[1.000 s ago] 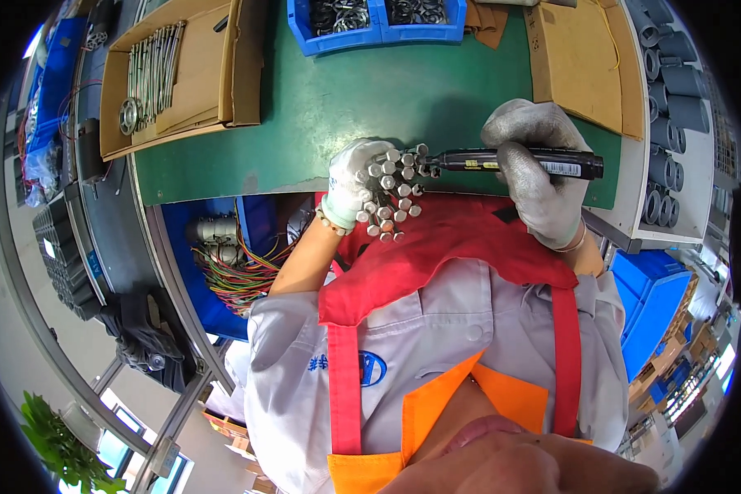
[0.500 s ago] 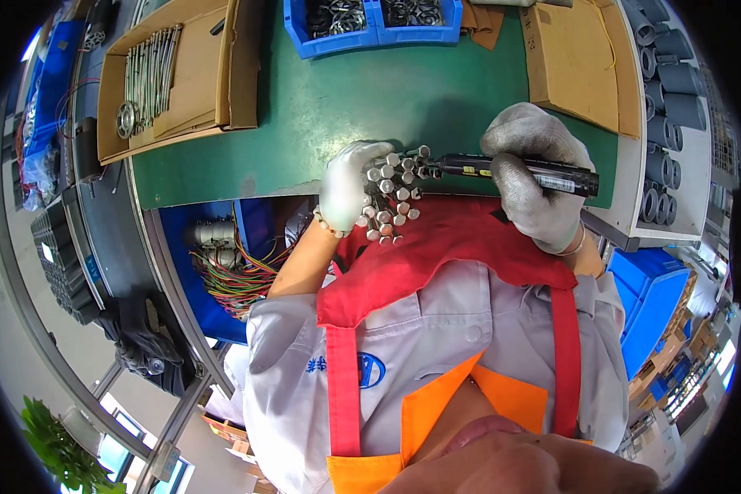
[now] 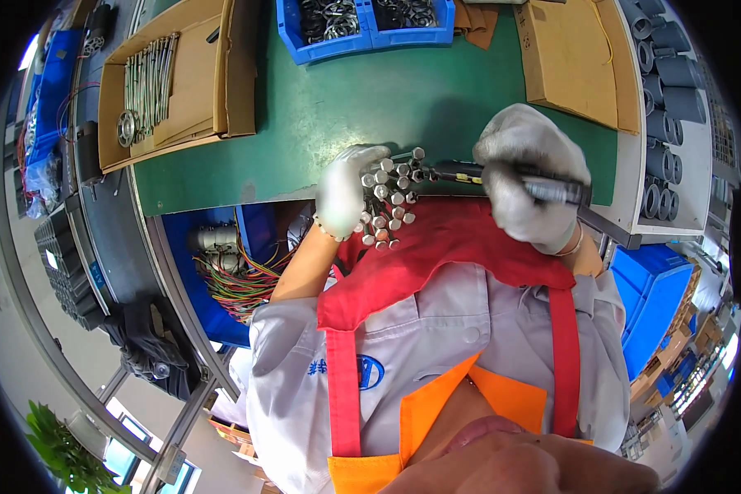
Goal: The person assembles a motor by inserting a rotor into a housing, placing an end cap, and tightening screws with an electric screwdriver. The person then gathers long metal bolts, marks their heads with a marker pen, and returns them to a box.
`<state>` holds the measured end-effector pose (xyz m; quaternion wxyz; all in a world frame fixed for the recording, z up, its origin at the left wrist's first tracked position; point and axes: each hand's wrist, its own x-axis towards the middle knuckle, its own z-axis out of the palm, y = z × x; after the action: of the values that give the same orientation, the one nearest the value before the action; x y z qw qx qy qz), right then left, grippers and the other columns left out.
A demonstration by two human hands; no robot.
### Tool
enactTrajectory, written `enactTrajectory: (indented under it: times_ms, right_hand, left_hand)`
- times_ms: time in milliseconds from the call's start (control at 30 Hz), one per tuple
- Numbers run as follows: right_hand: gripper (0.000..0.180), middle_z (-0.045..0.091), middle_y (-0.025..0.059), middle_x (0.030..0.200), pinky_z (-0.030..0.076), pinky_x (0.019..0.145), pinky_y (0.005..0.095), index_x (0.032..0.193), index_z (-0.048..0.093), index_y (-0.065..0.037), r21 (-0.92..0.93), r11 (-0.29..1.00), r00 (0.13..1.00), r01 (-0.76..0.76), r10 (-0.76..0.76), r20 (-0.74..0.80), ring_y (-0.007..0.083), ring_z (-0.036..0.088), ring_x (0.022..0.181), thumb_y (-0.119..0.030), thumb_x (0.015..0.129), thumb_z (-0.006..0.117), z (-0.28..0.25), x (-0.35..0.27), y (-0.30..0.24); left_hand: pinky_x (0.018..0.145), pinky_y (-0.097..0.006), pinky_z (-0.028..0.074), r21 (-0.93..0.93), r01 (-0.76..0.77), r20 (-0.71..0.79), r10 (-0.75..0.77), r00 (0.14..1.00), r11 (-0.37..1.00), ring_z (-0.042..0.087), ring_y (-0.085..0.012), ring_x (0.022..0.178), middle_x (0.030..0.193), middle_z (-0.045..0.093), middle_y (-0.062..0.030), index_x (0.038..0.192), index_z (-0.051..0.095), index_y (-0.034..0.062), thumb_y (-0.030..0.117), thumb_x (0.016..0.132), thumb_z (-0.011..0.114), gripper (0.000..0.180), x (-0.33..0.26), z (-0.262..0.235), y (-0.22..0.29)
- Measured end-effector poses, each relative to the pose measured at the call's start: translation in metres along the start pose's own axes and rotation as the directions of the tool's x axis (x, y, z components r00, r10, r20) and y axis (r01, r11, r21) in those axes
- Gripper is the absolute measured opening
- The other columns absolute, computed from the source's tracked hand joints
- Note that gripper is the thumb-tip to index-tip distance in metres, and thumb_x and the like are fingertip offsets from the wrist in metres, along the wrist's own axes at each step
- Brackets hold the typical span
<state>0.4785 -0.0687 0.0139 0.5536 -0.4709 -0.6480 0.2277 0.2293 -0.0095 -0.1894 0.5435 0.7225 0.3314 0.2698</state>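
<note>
My left hand, in a white glove, grips a bundle of several silver hex-head bolts with the heads facing up, just over the near edge of the green table. My right hand, in a grey glove, holds a black marker pen lying sideways. The pen's tip touches the bolt heads at the upper right of the bundle. Both hands are above my red apron.
A cardboard box with long metal rods and a round part lies at the back left. Two blue bins of metal parts stand at the back. A flat cardboard box sits at right, beside grey pipes. Coloured wires hang under the table.
My right hand has shifted slightly left with the pen, so the tip sits further over the bolt heads. My left hand and the bundle stay almost still.
</note>
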Motion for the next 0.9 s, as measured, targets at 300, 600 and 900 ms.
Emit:
enactTrajectory:
  times_ms: [300, 600, 900]
  right_hand:
    - [0.009, 0.062, 0.0051, 0.075, 0.044, 0.054, 0.0206, 0.088, 0.059, 0.003, 0.318, 0.874, 0.908, -0.368, 0.412, -0.079, 0.0059, 0.054, 0.063, 0.006, 0.081, 0.057, 0.001, -0.003, -0.014]
    - [0.010, 0.062, 0.0052, 0.076, 0.047, 0.058, 0.0224, 0.087, 0.061, 0.003, 0.318, 0.900, 0.942, -0.296, 0.330, -0.056, 0.0077, 0.056, 0.065, 0.006, 0.078, 0.058, 0.002, -0.006, -0.009]
    - [0.013, 0.061, 0.0075, 0.070, 0.046, 0.055, 0.0258, 0.082, 0.062, 0.001, 0.172, 0.955, 0.962, -0.240, 0.258, -0.088, 0.0125, 0.058, 0.060, 0.003, 0.069, 0.064, 0.011, 0.001, -0.011]
  left_hand:
    - [0.075, -0.041, 0.052, 0.264, -0.206, 0.027, 0.207, 0.978, 0.942, 0.067, -0.0333, 0.083, 0.092, 0.069, -0.0149, 0.106, 0.062, 0.0014, 0.019, 0.079, 0.062, 0.032, 0.006, -0.003, 0.015]
    - [0.074, -0.040, 0.052, -0.104, -0.026, -0.007, 0.026, 1.000, 0.994, 0.066, -0.0327, 0.081, 0.091, 0.069, -0.0138, 0.107, 0.063, 0.0023, 0.021, 0.071, 0.070, 0.042, 0.002, -0.002, 0.021]
    - [0.073, -0.041, 0.051, -0.081, 0.000, -0.046, -0.003, 0.999, 0.997, 0.065, -0.0340, 0.080, 0.088, 0.068, -0.0140, 0.099, 0.067, 0.0031, 0.023, 0.065, 0.073, 0.040, 0.012, 0.000, 0.045]
